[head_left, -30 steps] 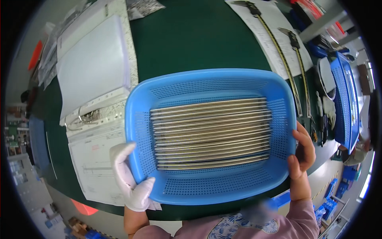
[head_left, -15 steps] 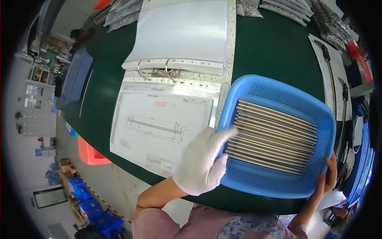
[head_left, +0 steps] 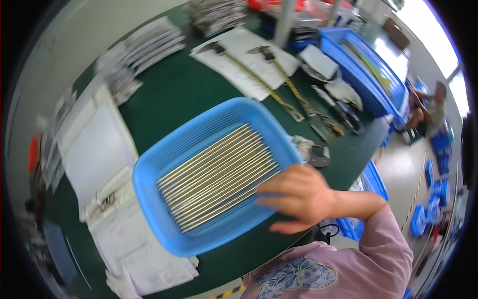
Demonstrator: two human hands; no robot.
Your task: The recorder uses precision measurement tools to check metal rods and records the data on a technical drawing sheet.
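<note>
Loosely spread, the fingers of a bare right hand (head_left: 304, 195) hover at the lower right corner of a blue plastic basket (head_left: 152, 204), which appears to rest on a green table (head_left: 164, 102) in the head camera's view. The hand is blurred and pinches nothing that shows; whether its fingertips touch the basket or its contents cannot be told. A white-gloved left hand (head_left: 122, 284) shows at the bottom edge beside the pages of an open binder (head_left: 97, 144), apart from the basket; too little is visible to tell its grip.

Trouble, if any, would likely start on the right: fingers catching the closest of the metal rods (head_left: 219, 182) could knock it askew or roll it against its neighbours, while a bump to the rim might shove the basket into the small grey tool (head_left: 318, 157) near its right side. Bare skin could also smudge the shiny metal.

Inside the basket, the rods lie side by side, slanting up to the right, slim and straight, silver with a golden cast, their ends nearly even. Beyond them, two calipers (head_left: 258, 79) rest partly on a white sheet (head_left: 239, 45).
</note>
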